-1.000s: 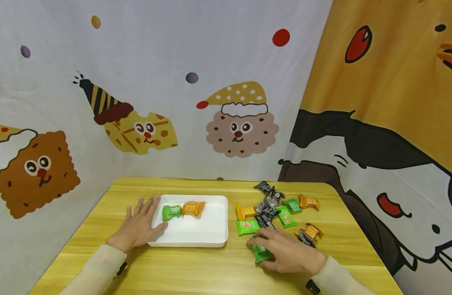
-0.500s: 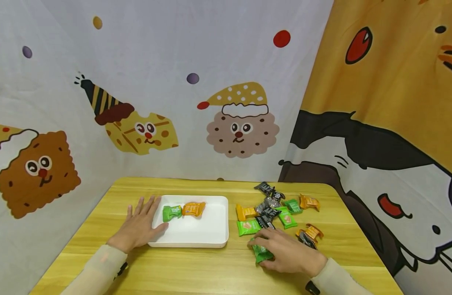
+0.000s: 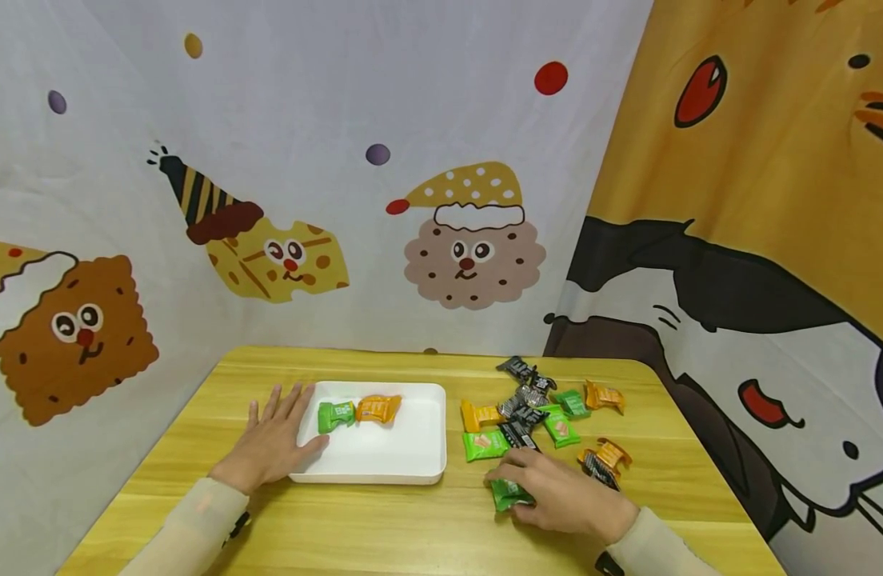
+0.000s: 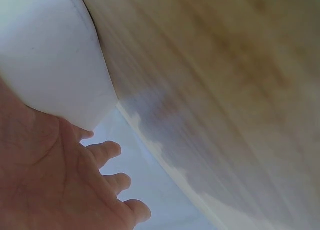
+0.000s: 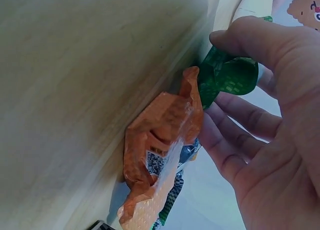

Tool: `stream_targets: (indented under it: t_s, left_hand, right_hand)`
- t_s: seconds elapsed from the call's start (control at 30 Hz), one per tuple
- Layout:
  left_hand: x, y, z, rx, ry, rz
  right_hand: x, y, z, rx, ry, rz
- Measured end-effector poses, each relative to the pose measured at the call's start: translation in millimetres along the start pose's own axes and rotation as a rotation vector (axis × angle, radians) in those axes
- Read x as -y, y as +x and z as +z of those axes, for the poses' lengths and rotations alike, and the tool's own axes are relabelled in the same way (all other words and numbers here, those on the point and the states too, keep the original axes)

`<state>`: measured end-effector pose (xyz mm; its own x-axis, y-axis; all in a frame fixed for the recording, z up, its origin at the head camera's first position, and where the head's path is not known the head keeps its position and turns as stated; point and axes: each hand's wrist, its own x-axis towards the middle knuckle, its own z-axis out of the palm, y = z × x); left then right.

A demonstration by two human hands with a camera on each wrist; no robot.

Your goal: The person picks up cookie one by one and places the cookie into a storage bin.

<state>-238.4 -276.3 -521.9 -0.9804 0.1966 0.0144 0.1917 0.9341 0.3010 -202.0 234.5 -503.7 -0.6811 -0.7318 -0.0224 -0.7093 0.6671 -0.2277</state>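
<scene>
My right hand (image 3: pixel 567 496) grips a green wrapped candy (image 3: pixel 509 496) close to the table, in front of the loose candies. In the right wrist view the thumb lies on one side of this green wrapper (image 5: pixel 215 77) and the fingers on the other. Spread fingers of my left hand (image 3: pixel 269 444) rest along the left rim of a white tray (image 3: pixel 420 440), with the thumb over its edge. Inside the tray lie a green candy (image 3: pixel 337 415) and an orange candy (image 3: pixel 378 409), side by side. The left wrist view shows the open palm (image 4: pixel 45 165) beside the tray's wall.
Beyond my right hand is a loose pile of black candies (image 3: pixel 526 404), with orange and green ones around it. An orange candy (image 3: pixel 613 454) and a black one (image 3: pixel 598 470) lie right of that hand. A printed curtain (image 3: pixel 369 320) hangs behind the wooden table (image 3: pixel 369 528).
The green candy in my right hand has turned slightly, its lower end shifting left. My left hand and the tray have stayed in place.
</scene>
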Motion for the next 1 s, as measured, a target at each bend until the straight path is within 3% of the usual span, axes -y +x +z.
stream_targets:
  t_s: [0.6, 1.0]
  left_hand:
    - [1.1, 0.1, 1.3, -0.002, 0.010, -0.005]
    - [2.3, 1.1, 1.6, -0.004, 0.015, -0.002]
  right_hand:
    - [3.0, 0.7, -1.1, -0.018, 0.004, -0.033]
    - [3.6, 7.3, -4.6, -0.124, -0.087, -0.153]
